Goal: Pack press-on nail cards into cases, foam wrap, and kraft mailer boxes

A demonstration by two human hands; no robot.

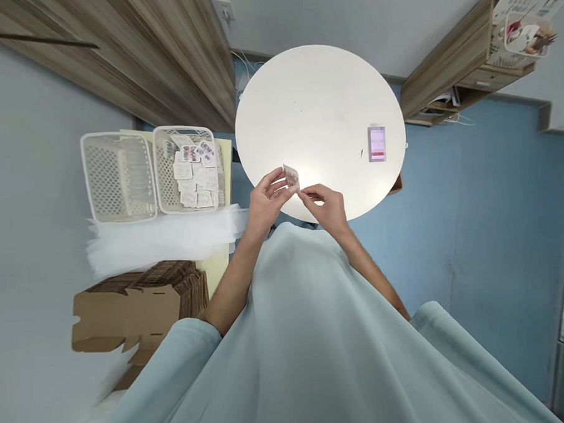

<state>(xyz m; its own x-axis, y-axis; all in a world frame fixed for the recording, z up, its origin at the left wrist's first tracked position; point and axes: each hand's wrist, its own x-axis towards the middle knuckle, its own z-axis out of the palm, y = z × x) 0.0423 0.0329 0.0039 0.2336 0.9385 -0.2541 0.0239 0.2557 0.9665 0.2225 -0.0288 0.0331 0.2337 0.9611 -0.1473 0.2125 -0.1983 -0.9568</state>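
Over the near edge of the round white table (319, 110), my left hand (264, 203) grips a small flat packet (290, 176) between thumb and fingers. The packet is pale and see-through, with a greyish-pink pattern too small to make out. My right hand (327, 208) is closed in a pinch at the packet's lower right corner. Its thumb and forefinger meet there, while the other fingers are curled in.
Left of the table stand a white basket (157, 173) of small cards and another basket (88, 176) with clear sleeves. White sheets (161, 238) and folded cardboard boxes (127, 312) lie nearer. A blurred phone-like rectangle (377, 144) rests on the table's right side.
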